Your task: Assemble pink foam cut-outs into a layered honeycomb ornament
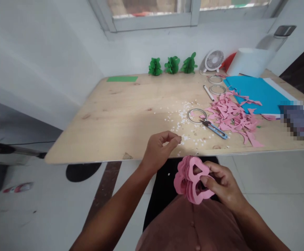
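Observation:
My right hand [223, 183] grips a pink layered paper flower [191, 181] with cut-out openings, holding it above my lap just off the table's front edge. Its thumb presses on the front layer and some fingers are hidden behind. My left hand [161, 146] hovers by the table edge, thumb and fingertips pinched together; what they hold, if anything, is too small to name. Small white paper bits [185, 137] lie scattered beside those fingertips. Beyond them are a roll of tape [197, 115] and blue-handled thread snips [214, 129].
Pink paper scraps [232, 116] are heaped at the right, next to blue sheets [256, 92] and a white marker [208, 93]. Three green paper shapes [172, 65] and a small white fan [214, 61] stand along the wall. A green strip [122, 79] lies at the back left.

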Demonstrator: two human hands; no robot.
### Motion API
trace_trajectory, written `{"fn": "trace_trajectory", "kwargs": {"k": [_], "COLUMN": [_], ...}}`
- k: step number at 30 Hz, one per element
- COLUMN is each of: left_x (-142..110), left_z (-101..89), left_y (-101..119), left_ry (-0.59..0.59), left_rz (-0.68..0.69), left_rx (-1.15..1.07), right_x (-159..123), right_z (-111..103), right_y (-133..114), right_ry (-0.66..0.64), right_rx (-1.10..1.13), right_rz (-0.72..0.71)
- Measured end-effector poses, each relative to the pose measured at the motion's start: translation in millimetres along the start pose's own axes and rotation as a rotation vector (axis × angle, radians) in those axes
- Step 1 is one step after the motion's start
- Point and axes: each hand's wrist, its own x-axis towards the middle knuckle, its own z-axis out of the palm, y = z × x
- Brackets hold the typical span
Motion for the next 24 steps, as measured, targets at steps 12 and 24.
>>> {"fn": "trace_trajectory", "kwargs": {"k": [12, 24], "left_x": [-4, -1], "left_z": [0.9, 6.6], "left_y": [-2, 0], "left_ry": [0.018, -0.439], "left_rz": [-0.085, -0.31], "left_rx": [-0.133, -0.552], "right_x": [11, 22], "right_z": [-1, -5], "right_y": [0, -6], "right_ry": [0.102, 0.095], "right_rx": [0.044, 0.065], "right_rz": [-0.003, -0.022]}}
